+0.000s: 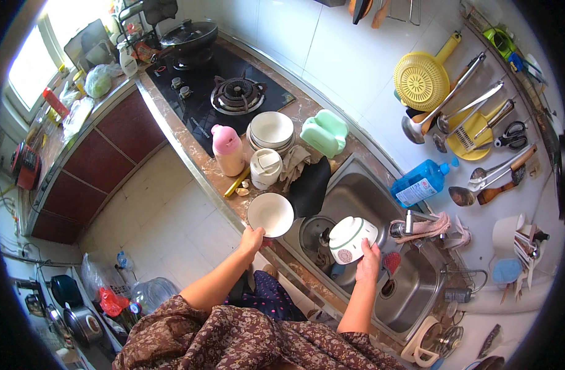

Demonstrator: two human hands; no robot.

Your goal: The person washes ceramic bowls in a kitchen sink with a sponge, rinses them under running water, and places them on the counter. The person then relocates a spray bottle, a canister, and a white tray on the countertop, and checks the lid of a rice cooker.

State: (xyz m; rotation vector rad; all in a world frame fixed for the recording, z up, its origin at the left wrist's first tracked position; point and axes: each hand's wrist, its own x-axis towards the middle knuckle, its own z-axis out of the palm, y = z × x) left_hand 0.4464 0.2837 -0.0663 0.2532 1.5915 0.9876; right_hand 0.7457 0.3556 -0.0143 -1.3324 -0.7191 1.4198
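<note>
My left hand [253,240] grips the rim of a white bowl [270,215], which faces up over the counter's front edge. Over the double steel sink, my right hand [368,261] holds a white patterned bowl [351,238] tipped with its foot ring upward. Stacked bowls [271,130] stand on the counter beside a white lidded cup [265,169] and a pink-capped bottle [228,150]. A crumpled cloth [295,165] lies by the cup, next to a black cloth or mat [310,187]. A pot lid [315,233] and other items sit in the sink's left basin.
A gas hob [238,92] with a covered wok [190,39] lies beyond the bowls. Near the wall are a green plastic holder [325,133], a blue detergent bottle [420,183] and the faucet [409,223]. Ladles and a yellow strainer [422,81] hang on the wall.
</note>
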